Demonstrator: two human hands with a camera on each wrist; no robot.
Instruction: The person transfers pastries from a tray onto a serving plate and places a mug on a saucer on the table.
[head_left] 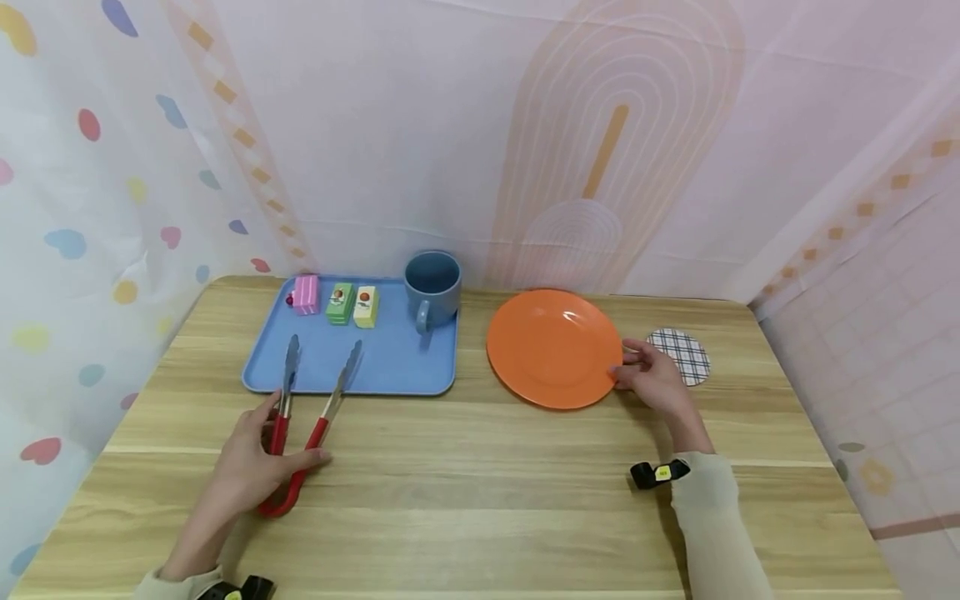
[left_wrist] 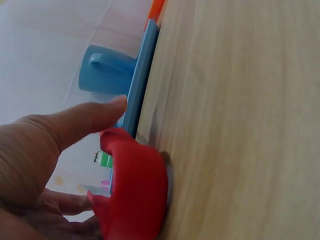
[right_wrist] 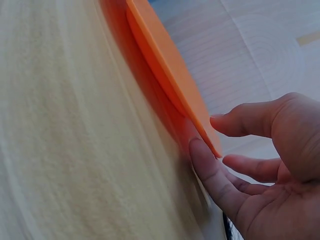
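My left hand is around the red handles of metal-tipped tongs, thumb at one arm and fingers at the other. The tongs' arms are spread, their tips over the front of a blue tray. In the left wrist view the red handle lies close to the tabletop. My right hand holds the right rim of an orange plate. In the right wrist view the thumb is above the plate's edge and a finger is beneath it.
On the tray are pink, green and yellow cake-like blocks and a blue-grey mug. A round checked coaster lies beside my right hand. Printed curtains border the wooden table behind and at both sides.
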